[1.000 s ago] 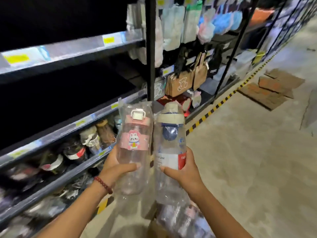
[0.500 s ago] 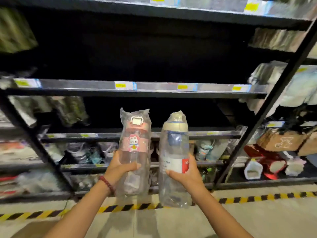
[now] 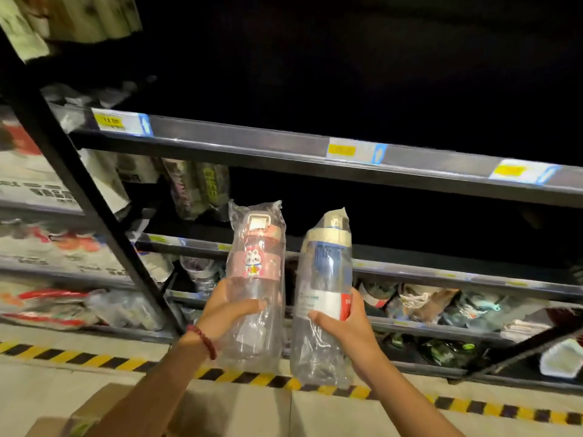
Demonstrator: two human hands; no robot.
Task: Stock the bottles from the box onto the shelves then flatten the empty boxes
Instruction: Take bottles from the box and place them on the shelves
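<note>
Far left, a black diagonal shelf upright (image 3: 94,216) is cutting across blurred packaged goods (image 3: 47,247) that are sitting behind it. Low at the left edge, the corner of a cardboard box (image 3: 104,402) is showing on the floor, partly hidden by the forearm. The left hand (image 3: 224,313), with a red bead bracelet (image 3: 205,340) circling its wrist, is gripping the pink-lidded bottle (image 3: 255,279) by its clear lower body, thumb lying across the front and fingers curling behind; the bottle is standing nearly upright inside a clear plastic sleeve, a rabbit sticker facing outward. Just beside it, not touching, the right hand (image 3: 347,332) is holding the blue-lidded bottle (image 3: 325,298) at its white and red label, thumb pressing the front and fingers wrapping around the far side; this bottle is also bagged and is tilting slightly to the right. Both bottles are being held in the air before the shelving, level with the lower shelves. Behind them, wrapped bottles and packets (image 3: 426,304) are crowding the lower shelves, while the shelf rail (image 3: 284,146) above is carrying yellow price tags (image 3: 345,149) in front of a dark recess. Along the base, yellow and black hazard tape (image 3: 252,378) is running over a pale concrete floor (image 3: 347,414).
</note>
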